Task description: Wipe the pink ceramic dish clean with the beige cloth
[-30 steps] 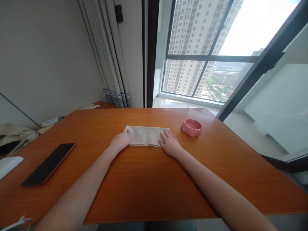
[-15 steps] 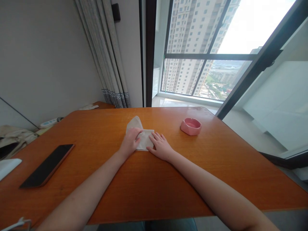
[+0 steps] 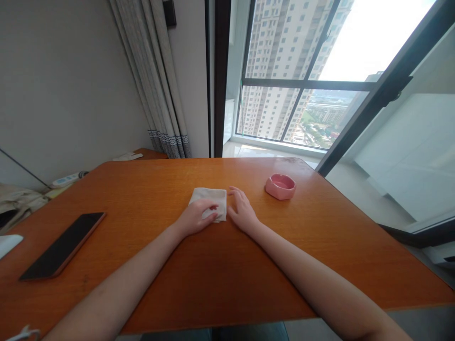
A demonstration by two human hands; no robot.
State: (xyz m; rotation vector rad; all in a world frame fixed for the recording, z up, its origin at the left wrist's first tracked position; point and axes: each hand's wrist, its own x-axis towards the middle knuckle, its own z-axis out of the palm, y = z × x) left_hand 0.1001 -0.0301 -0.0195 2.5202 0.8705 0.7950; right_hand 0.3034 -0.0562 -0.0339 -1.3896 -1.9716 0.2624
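A small white cloth (image 3: 209,194) lies folded into a flat, roughly square shape on the wooden table (image 3: 227,270). My left hand (image 3: 198,215) rests on its near left part, covering that corner, with thumb and fingers apart and nothing gripped between them. Just past the cloth's right edge is my right hand (image 3: 243,210), open, its fingers stretched forward and holding nothing. Farther right stands a pink ashtray (image 3: 280,188), apart from both hands.
A black smartphone (image 3: 64,246) lies on the left side of the table. Beyond the left edge are a white power strip (image 3: 66,180) and crumpled fabric (image 3: 21,201). A grey curtain (image 3: 152,85) hangs behind, with a window (image 3: 302,85) at the back right.
The cloth's raised far left flap now lies folded over flat. My left hand has moved slightly right and nearer on the cloth; my right hand has come off it to the right.
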